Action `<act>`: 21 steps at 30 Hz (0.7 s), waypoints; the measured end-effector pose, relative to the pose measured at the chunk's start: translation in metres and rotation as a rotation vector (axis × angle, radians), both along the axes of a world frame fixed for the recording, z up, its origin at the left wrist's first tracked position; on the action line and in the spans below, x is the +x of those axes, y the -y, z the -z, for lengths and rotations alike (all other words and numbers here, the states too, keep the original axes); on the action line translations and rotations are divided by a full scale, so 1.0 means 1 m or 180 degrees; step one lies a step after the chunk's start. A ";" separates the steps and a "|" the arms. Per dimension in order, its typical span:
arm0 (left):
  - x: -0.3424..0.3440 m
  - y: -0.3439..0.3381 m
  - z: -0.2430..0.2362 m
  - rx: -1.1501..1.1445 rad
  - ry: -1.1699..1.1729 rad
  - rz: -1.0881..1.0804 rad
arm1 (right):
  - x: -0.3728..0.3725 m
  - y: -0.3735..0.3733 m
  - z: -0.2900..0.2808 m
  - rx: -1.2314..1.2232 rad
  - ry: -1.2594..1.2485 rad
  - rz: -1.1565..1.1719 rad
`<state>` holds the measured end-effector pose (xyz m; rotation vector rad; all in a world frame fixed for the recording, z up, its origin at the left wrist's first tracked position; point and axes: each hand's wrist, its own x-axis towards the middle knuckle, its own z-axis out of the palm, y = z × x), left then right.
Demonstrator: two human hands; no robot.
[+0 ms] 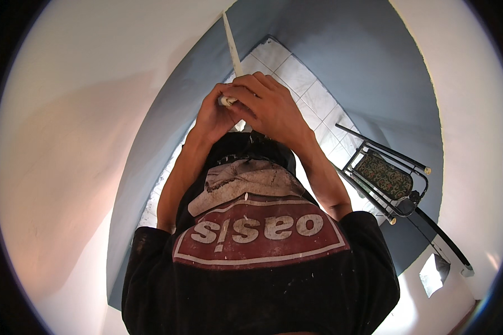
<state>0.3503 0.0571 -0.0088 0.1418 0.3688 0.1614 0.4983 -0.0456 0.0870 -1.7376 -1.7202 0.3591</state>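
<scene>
Both my hands are together in front of my chest, fingers curled. Between them shows part of a pale roll of masking tape (227, 101). My left hand (211, 116) is closed around the roll from the left side. My right hand (269, 105) reaches over it from the right, with its fingers bent against the tape; they hide most of the roll. From behind my knuckles a pale strip of tape (232, 46) stretches away to the wall, its far end at the line where blue-grey paint meets white.
Blue-grey paint covers the lower wall (352, 47), with white wall (78, 134) above it. A black metal-framed chair (384, 174) with a patterned pad stands to the right. Pale tiles (302, 78) cover the floor. A small bright, pale object (433, 274) is at lower right.
</scene>
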 end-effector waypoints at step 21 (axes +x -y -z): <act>0.026 -0.015 -0.019 0.1166 -0.0294 -0.0692 | 0.007 -0.036 -0.010 -0.0549 -0.1818 0.1233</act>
